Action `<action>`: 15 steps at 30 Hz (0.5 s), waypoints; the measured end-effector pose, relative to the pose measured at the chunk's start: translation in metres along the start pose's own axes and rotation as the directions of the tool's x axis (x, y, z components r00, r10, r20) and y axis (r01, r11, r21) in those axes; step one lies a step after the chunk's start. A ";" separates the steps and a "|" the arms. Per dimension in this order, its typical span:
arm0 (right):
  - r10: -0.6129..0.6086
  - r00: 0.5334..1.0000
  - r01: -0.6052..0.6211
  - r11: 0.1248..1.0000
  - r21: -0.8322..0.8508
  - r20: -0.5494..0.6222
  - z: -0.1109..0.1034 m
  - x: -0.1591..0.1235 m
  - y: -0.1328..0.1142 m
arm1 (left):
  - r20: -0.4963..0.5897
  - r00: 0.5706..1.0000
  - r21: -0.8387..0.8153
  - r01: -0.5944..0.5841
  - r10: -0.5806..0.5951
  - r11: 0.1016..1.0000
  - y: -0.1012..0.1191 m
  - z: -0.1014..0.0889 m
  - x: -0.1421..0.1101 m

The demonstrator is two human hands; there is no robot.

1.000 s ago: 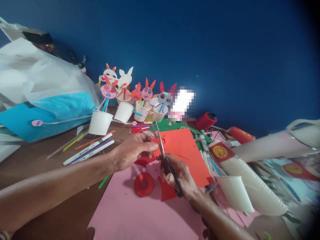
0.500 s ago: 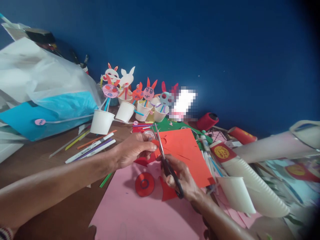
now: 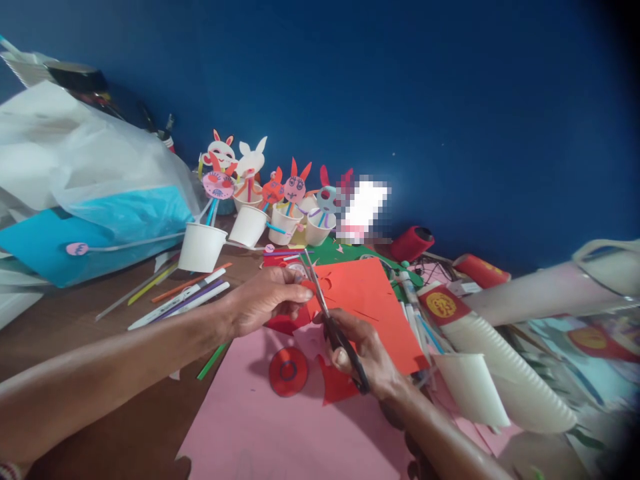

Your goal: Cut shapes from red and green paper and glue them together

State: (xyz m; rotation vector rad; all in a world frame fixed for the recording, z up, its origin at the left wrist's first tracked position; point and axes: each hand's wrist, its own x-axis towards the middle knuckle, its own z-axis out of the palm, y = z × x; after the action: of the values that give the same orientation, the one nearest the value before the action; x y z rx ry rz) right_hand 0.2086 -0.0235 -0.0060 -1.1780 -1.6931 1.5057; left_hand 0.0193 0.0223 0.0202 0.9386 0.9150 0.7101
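Observation:
My left hand (image 3: 270, 300) pinches a small red paper piece (image 3: 309, 288) between thumb and fingers. My right hand (image 3: 363, 350) is wrapped round the black handles of the scissors (image 3: 318, 287), whose blades lie at the edge of that piece and point away from me. Below both hands, a red paper disc (image 3: 289, 371) with a ring drawn on it rests on a pink sheet (image 3: 250, 413). Beside the disc is a red paper scrap (image 3: 337, 383), partly covered by my right hand. An orange-red sheet (image 3: 370, 293) lies beyond my right hand.
Paper cups (image 3: 201, 248) with paper animal heads on sticks stand at the back. Markers (image 3: 177, 300) lie to the left, near a plastic bag (image 3: 100, 147). On the right are a stack of cups (image 3: 510, 367), a single cup (image 3: 475, 387) and a red thread spool (image 3: 413, 243).
The scissor blades have drawn closer together at the red paper piece. Both hands keep nearly the same place, and the view has shifted slightly.

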 end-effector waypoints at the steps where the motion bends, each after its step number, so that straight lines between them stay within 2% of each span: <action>1: -0.003 1.000 0.003 1.000 0.000 -0.011 0.000 0.000 0.000 | 0.009 1.000 -0.037 -0.007 0.007 0.999 -0.002 0.000 0.001; 6: -0.034 0.998 0.035 0.999 0.020 -0.053 0.001 0.000 0.003 | 0.003 0.998 -0.122 0.063 -0.063 0.991 -0.005 0.003 -0.001; 15: -0.054 0.999 0.054 0.999 -0.004 0.005 0.002 -0.001 -0.002 | -0.098 0.994 -0.007 0.043 -0.043 0.999 0.002 0.007 -0.005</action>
State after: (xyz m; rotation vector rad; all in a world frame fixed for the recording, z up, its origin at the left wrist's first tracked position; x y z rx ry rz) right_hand 0.2066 -0.0255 -0.0048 -1.1231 -1.7183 1.4738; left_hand 0.0226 0.0164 0.0259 0.8834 1.0172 0.7263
